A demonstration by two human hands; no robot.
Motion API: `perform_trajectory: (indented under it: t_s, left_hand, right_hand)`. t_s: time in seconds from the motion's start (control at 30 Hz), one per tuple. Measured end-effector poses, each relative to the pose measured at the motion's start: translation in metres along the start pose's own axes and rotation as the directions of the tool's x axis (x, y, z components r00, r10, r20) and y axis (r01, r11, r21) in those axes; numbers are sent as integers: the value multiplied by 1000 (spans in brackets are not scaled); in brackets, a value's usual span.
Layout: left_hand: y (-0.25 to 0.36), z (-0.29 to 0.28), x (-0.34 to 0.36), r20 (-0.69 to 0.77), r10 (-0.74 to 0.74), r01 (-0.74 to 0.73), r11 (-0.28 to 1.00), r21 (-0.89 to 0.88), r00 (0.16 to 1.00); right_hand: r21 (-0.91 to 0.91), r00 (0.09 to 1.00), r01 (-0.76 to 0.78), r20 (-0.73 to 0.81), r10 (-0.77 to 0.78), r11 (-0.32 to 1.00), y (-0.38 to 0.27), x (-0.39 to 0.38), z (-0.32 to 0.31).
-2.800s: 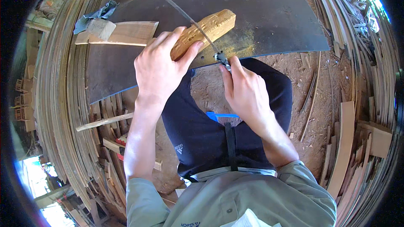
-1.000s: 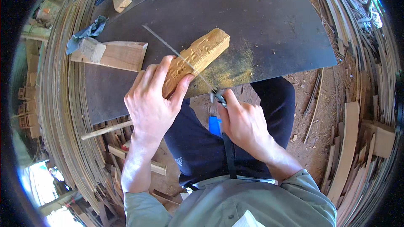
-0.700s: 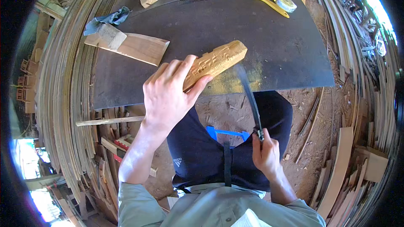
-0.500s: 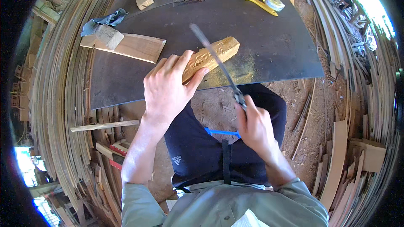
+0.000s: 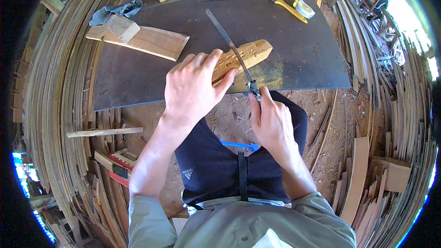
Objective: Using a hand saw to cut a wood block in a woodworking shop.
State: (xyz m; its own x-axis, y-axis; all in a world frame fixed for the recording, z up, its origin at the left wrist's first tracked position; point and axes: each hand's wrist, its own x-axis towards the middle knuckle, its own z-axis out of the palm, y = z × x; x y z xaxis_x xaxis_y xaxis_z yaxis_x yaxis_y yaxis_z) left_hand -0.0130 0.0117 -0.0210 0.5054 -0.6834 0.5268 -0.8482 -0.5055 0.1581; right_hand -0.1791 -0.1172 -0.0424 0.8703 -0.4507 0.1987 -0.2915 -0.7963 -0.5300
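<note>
On the near part of the dark table, my left hand [image 5: 190, 82] is wrapped round a yellowish wood block [image 5: 253, 55], thumb on the near side and fingers over the top. The block's upper face is rough and pitted, with small notches along an edge. In my right hand [image 5: 274, 120] is the handle of a long narrow metal file [image 5: 222, 32]. Its shaft lies slantwise across the block, just right of my left fingers, and the tip points to the far left. Yellow dust [image 5: 273, 79] is spread on the table beside the block.
A yellow-handled paintbrush [image 5: 289, 8] and a tape roll [image 5: 304, 9] lie at the far right of the table [image 5: 312, 50]. At its left are a flat board [image 5: 158, 42], a small block [image 5: 123, 27] and a grey cloth [image 5: 131, 9]. Wood strips [image 5: 64, 87] are stacked on both sides.
My right hand has moved up and slightly left, bringing the file further across the block. The block and my left hand appear slightly further right; the view has shifted a little too.
</note>
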Motion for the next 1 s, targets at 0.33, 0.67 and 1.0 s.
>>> perform_trajectory:
  t_s: [0.33,0.67,1.0]
  left_hand:
    - [5,-8,-4,80,21,-24,999,39,997]
    - [7,-15,-4,149,8,-16,999,49,989]
    - [0,-11,-6,106,-48,53,998,-42,993]
  right_hand:
    - [179,998,-50,-38,57,983,9,-56,15]
    - [487,956,-221,-64,287,845,80,-170,-24]
    - [444,999,-42,10,43,895,12,-66,-17]
